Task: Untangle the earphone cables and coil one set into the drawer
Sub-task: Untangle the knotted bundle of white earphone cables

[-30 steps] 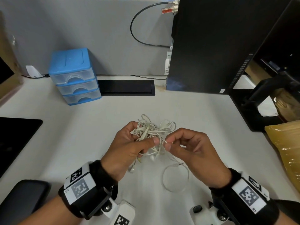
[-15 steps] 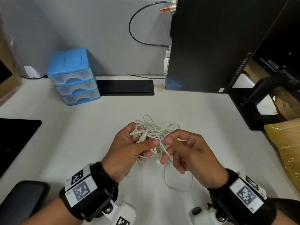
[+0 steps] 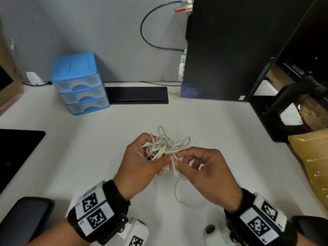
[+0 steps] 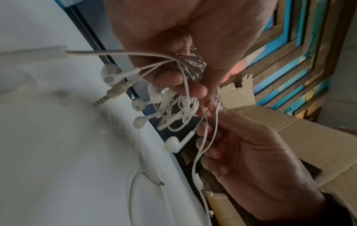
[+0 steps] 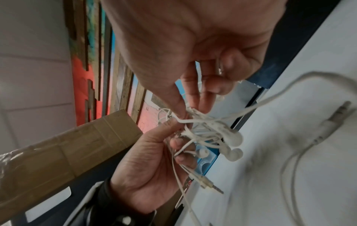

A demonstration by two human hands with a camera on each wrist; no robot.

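Comparing with a second ago, my right hand has closed in beside my left hand, fingers of both pinching the tangle above the table's middle, so no set is free and the drawers wait.

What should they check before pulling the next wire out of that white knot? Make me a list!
1. Left hand grips the tangled bunch of white earphone cables: ok.
2. Right hand pinches one white strand at the knot: ok.
3. Which set that strand belongs to: cannot tell.
4. Loose cable loop lies free on the white desk, nothing resting on it: ok.
5. Metal jack plug hangs free of the knot: ok.
6. Blue plastic drawer unit has a drawer open to take a coil: not ok, all three clear drawers are closed.
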